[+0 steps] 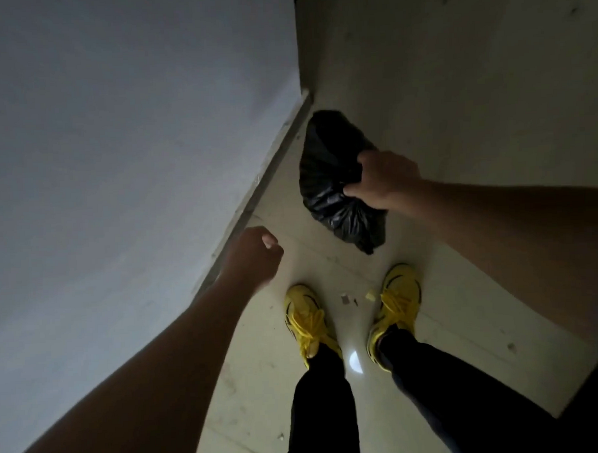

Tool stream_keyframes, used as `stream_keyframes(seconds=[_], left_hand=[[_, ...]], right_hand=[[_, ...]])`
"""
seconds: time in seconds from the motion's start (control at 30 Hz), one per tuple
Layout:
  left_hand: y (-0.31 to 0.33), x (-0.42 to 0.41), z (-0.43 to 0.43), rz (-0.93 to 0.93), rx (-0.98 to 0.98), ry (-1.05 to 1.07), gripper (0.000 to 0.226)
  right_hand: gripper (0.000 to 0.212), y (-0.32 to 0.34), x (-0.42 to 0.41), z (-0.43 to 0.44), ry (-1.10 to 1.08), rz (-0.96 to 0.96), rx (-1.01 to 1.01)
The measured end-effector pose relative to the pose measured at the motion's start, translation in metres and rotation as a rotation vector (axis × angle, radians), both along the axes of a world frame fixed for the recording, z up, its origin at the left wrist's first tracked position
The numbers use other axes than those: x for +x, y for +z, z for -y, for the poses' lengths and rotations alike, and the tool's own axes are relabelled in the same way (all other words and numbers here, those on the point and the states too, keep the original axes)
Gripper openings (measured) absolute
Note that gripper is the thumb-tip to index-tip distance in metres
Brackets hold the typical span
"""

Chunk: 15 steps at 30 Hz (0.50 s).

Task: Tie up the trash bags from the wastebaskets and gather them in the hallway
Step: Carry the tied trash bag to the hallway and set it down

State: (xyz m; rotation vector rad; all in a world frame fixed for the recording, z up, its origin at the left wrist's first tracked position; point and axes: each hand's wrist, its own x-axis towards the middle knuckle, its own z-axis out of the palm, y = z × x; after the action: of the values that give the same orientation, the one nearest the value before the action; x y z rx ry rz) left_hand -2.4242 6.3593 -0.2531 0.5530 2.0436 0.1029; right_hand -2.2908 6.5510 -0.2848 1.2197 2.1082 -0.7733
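A black trash bag (333, 180), filled and bunched at its top, is down by the pale tiled floor close to the wall's baseboard. My right hand (386, 179) grips the gathered plastic on the bag's right side. Whether the bag rests on the floor or hangs just above it I cannot tell. My left hand (257, 253) hovers to the left of the bag, near the baseboard, with its fingers curled in and nothing in them.
A grey-white wall (133, 148) fills the left side, with a baseboard (271, 172) running diagonally. My feet in yellow shoes (305, 318) stand on the tiled floor (456, 99), with small scraps of litter (355, 299) between them. A dark patch lies at the bottom right.
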Motion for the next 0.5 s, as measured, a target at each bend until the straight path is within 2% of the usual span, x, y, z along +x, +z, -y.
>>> stream_keyframes(seconds=[0.13, 0.23, 0.37, 0.5], left_hand=[[-0.050, 0.002, 0.010, -0.008, -0.022, 0.038, 0.012], [-0.064, 0.009, 0.020, 0.021, -0.042, 0.045, 0.011], [-0.038, 0.019, 0.027, 0.073, -0.061, 0.068, 0.007], [0.031, 0.031, 0.019, 0.118, -0.038, 0.066, 0.020]], right_hand=[[0.047, -0.059, -0.013, -0.003, 0.018, 0.001, -0.002], [0.050, -0.071, -0.009, -0.002, 0.066, -0.018, 0.012], [0.065, -0.029, 0.011, -0.003, 0.177, 0.039, 0.086], [0.051, 0.046, 0.036, 0.001, 0.186, 0.056, 0.147]])
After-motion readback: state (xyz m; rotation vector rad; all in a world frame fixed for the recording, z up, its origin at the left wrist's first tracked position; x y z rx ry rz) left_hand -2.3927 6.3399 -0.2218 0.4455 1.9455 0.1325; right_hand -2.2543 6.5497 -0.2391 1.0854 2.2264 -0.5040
